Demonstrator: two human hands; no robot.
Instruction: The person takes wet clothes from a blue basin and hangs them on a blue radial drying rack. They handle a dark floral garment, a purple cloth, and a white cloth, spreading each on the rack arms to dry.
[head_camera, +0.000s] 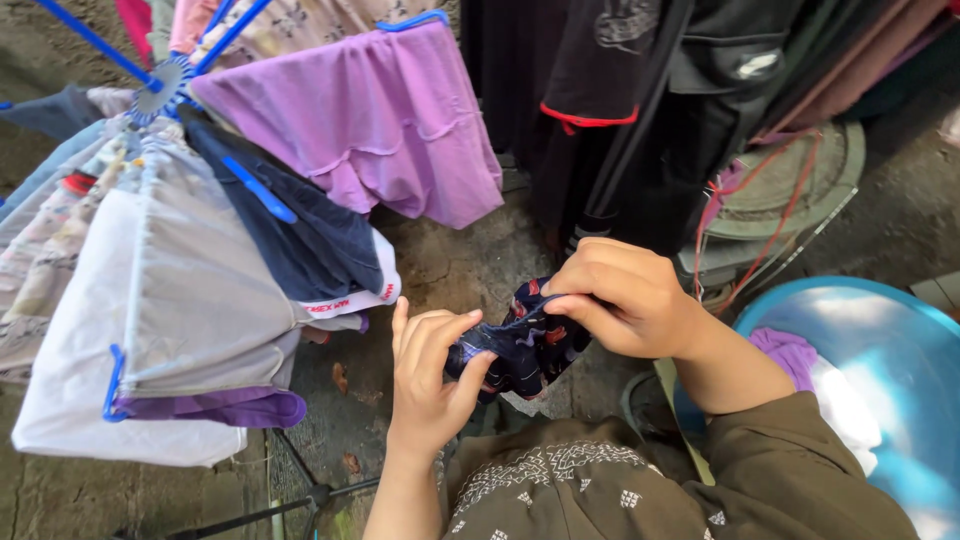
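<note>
- Left of the hands, a blue-armed folding drying rack (165, 85) carries the biggest load: a pale grey garment (150, 320), a navy piece (300, 240) and a lilac top (370, 120).
- Right of the hands, a light blue tub (890, 350) holds purple and white washing (810, 375).
- Beyond the hands, dark clothes (620, 110) hang over the concrete ground (460, 265).
- Between both hands, a small dark patterned cloth (525, 345) is held bunched up.
- Left hand (430, 375) pinches its lower edge; right hand (625, 300) grips the top, both closed on it.
- Judging by the grip, the cloth is being opened out; spreading it calls for drawing the hands apart.
</note>
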